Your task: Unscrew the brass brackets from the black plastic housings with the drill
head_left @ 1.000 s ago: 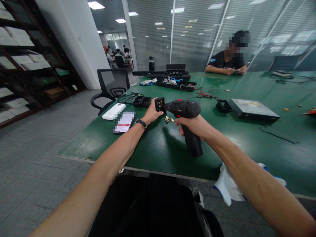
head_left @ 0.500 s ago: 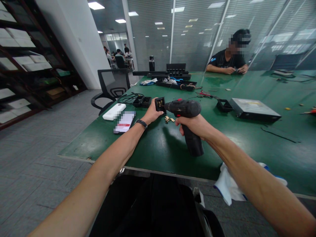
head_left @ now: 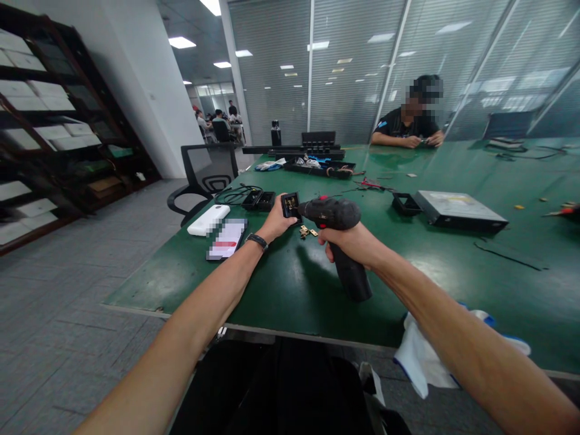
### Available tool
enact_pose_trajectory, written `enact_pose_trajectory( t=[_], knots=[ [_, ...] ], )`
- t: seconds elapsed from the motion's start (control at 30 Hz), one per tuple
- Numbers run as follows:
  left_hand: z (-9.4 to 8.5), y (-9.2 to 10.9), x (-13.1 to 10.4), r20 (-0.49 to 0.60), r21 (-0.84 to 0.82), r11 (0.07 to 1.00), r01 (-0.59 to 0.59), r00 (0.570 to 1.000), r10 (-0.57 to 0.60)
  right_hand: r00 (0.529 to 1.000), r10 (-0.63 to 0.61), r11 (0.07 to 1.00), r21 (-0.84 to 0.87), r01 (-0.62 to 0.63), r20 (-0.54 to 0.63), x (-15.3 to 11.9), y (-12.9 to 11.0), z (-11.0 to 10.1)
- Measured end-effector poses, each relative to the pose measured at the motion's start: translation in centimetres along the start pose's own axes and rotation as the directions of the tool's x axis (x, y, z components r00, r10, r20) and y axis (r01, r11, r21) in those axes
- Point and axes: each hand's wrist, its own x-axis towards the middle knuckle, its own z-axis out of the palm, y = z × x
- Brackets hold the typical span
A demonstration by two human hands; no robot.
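No text is legible: the dark-edged, rectangular phone (head_left: 228,238) near nine o'clock has a pixelated screen; any marks on the black, pistol-shaped drill (head_left: 333,213) near three o'clock are too small.

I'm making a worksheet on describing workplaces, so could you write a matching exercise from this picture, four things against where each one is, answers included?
Things:
1. drill
2. black box with brass-coloured parts inside
3. loose brass-coloured pieces
4. blue-edged white cloth

Places:
A. hanging over the near edge of the green table
B. in the grip of the left hand
C. lying on the tabletop, close to the left hand
D. in the grip of the right hand

Right pairs: 1-D, 2-B, 3-C, 4-A
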Motion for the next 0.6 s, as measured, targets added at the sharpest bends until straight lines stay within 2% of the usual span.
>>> enact_pose_trajectory(
  t=[0.6],
  knots=[
    [-0.11,-0.49,0.1,0.0,-0.049,0.999,0.02,1.0,-0.02,0.999,0.047,0.999,-0.011,-0.047,0.002,0.17,-0.01,0.1]
  ],
)
